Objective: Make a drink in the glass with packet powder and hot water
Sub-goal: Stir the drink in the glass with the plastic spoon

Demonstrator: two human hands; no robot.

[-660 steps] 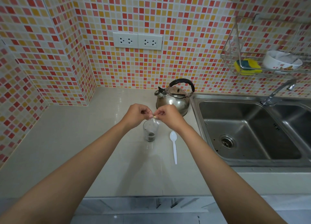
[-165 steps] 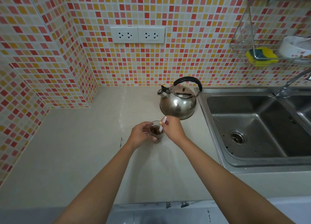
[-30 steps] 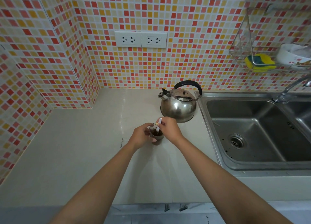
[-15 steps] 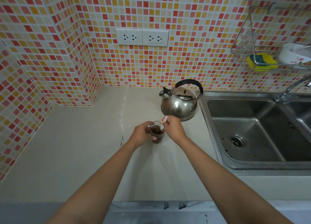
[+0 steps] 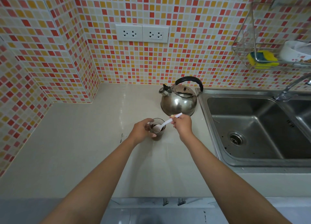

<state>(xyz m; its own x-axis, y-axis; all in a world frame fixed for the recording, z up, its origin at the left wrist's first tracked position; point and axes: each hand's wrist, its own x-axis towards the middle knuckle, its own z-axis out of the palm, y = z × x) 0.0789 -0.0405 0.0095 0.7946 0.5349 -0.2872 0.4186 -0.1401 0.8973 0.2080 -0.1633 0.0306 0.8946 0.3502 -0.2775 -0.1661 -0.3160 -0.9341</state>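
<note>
A mosaic-tiled wall [image 5: 185, 55] in red, orange and cream fills the upper half of the frame, with a double socket [image 5: 142, 33] at top centre. Below it a pale countertop [image 5: 75, 148] runs across the lower left and centre, and a steel sink [image 5: 252, 127] takes the right side, a tap [image 5: 292, 87] curving over it. A wire rack [image 5: 249, 38] at upper right holds a yellow sponge [image 5: 261, 58] and a white bowl [image 5: 294, 51]. The steel kettle [image 5: 179, 101] stands at centre, just left of the sink edge.

Just below the kettle, near the frame's centre, sits the glass [image 5: 157, 129] on the counter, holding dark brown liquid. The left hand [image 5: 141, 131] is wrapped around its left side, steadying it. The right hand [image 5: 182, 125] is pinched shut on the handle of a white plastic spoon [image 5: 168, 122], whose bowl is raised at the rim of the glass, tilted down and to the left.

The step in hand looks like the last of the stirring, so the drink seems nearly made. The next move probably calls for letting the spoon drip over the glass, then lifting it clear without tipping the glass, and laying it on the counter
</note>
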